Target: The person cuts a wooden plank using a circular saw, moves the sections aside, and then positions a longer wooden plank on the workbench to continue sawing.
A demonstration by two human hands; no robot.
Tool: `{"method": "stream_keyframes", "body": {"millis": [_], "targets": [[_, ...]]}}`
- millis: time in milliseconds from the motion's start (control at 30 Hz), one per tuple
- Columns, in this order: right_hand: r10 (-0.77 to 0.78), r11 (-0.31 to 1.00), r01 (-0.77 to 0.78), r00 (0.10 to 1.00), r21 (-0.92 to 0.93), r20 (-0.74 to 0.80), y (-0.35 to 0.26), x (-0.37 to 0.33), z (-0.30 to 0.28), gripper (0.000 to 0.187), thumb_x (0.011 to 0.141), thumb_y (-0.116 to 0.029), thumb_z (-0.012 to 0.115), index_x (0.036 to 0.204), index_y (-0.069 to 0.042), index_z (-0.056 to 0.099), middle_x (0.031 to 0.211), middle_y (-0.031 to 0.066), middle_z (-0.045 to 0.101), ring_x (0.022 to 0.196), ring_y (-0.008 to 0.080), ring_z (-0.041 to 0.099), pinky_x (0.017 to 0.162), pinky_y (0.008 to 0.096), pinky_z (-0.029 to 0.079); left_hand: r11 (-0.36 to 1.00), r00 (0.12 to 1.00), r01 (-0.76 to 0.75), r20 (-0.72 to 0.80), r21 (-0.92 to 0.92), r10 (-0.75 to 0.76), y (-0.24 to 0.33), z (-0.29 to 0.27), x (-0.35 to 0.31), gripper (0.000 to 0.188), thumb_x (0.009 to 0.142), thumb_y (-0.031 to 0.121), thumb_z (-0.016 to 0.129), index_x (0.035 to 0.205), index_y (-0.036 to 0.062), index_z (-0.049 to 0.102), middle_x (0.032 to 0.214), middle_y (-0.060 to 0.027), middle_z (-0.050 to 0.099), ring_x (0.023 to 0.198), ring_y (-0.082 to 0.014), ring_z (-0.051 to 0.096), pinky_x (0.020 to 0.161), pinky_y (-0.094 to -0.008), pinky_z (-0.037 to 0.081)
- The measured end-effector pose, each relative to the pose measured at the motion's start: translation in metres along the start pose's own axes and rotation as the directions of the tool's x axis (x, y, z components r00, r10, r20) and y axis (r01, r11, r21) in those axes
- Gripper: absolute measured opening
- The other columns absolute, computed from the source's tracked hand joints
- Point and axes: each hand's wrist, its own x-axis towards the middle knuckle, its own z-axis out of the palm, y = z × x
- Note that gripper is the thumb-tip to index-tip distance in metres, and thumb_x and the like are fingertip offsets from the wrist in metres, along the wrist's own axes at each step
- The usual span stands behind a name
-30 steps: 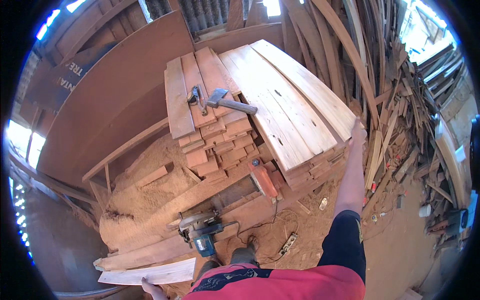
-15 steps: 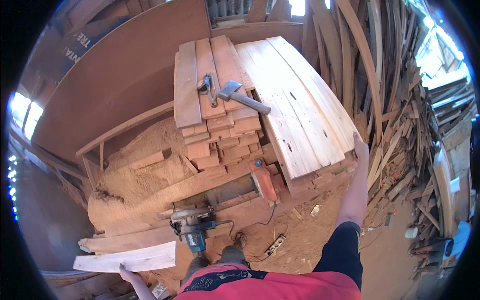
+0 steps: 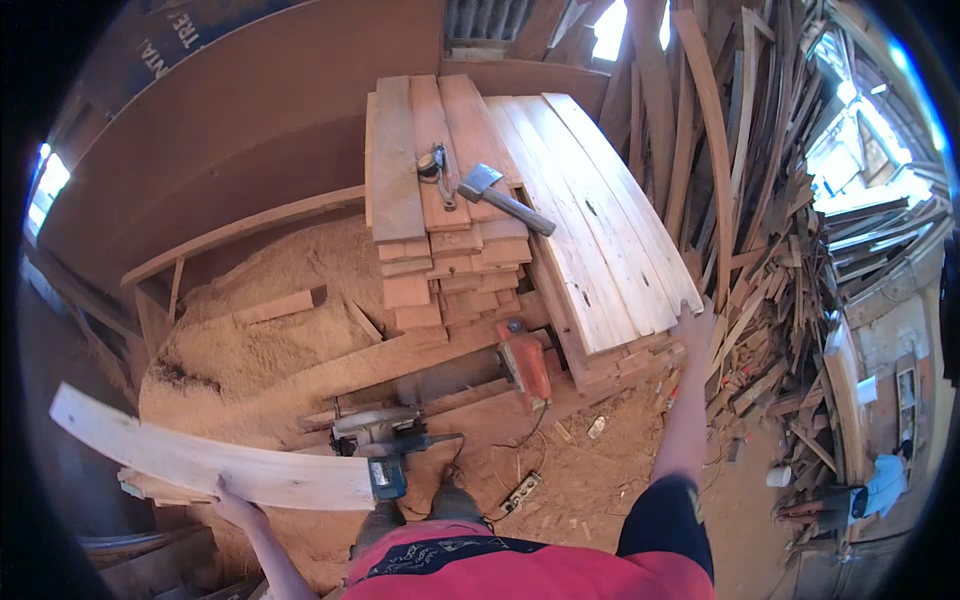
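A long pale plank [image 3: 300, 480] stretches across the lower left, and my left hand [image 3: 238, 507] is closed on its near edge. Its right end overlaps the blue body of a circular saw [image 3: 388, 475]. At the near right corner of a stack of pale boards [image 3: 610, 230], my right hand [image 3: 695, 325] touches the board ends with its fingers extended. A hammer-like tool with a broad metal head [image 3: 505, 198] lies across neighbouring reddish boards [image 3: 470, 140]. Beside it are a tape measure [image 3: 430, 163] and a slim metal tool [image 3: 447, 190].
An orange power tool [image 3: 525, 365] rests on the beam between the stacks. Its cord runs near a power strip [image 3: 520, 492] on the ground. Sawdust [image 3: 270, 260] is heaped at left. Scrap wood [image 3: 780, 290] piles up at right, where a person in light blue [image 3: 885, 487] is partly visible.
My left hand has raised the plank, so more of its length shows and its far end reaches further up and left. My right hand stays at the board corner. The view has shifted slightly.
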Motion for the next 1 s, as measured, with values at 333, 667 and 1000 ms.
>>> {"method": "stream_keyframes", "body": {"millis": [333,667,1000], "targets": [[0.073,0.659,-0.572,0.694,0.487,0.716,-0.180,-0.406,-0.046,0.056,0.100,-0.042,0.060,0.142,-0.006,0.048,0.115,0.0092,0.060,0.097,0.0196,0.061,0.075,0.0393,0.057,1.000,0.767,0.018,0.642,-0.009,-0.008,-0.036,0.168,-0.066,0.030,0.096,0.014,0.065,0.119,-0.0039,0.061,0.116,-0.0141,0.065,0.104,-0.0204,0.061,0.089,-0.0339,0.051],[0.648,-0.087,-0.855,0.342,0.512,0.681,-0.128,-0.629,-0.111,0.087,0.091,-0.056,0.065,0.155,-0.012,0.025,0.149,0.0178,0.033,0.127,0.0406,0.042,0.097,0.0629,0.046,0.998,-0.096,0.040,0.994,-0.050,0.054,-0.001,0.147,-0.293,0.028,0.099,0.012,0.060,0.121,-0.0048,0.055,0.107,-0.0141,0.066,0.096,-0.0181,0.062,0.083,-0.0325,0.051],[0.696,-0.639,-0.549,-0.115,0.538,0.709,-0.003,-0.806,-0.089,0.056,0.095,-0.055,0.055,0.116,-0.004,0.050,0.096,0.0166,0.057,0.100,0.0343,0.056,0.067,0.0519,0.051,0.967,-0.735,-0.024,0.651,0.253,-0.189,-0.096,0.049,-0.444,0.034,0.093,0.010,0.067,0.123,-0.0020,0.057,0.104,-0.0174,0.072,0.094,-0.0228,0.071,0.078,-0.0361,0.054]]}}
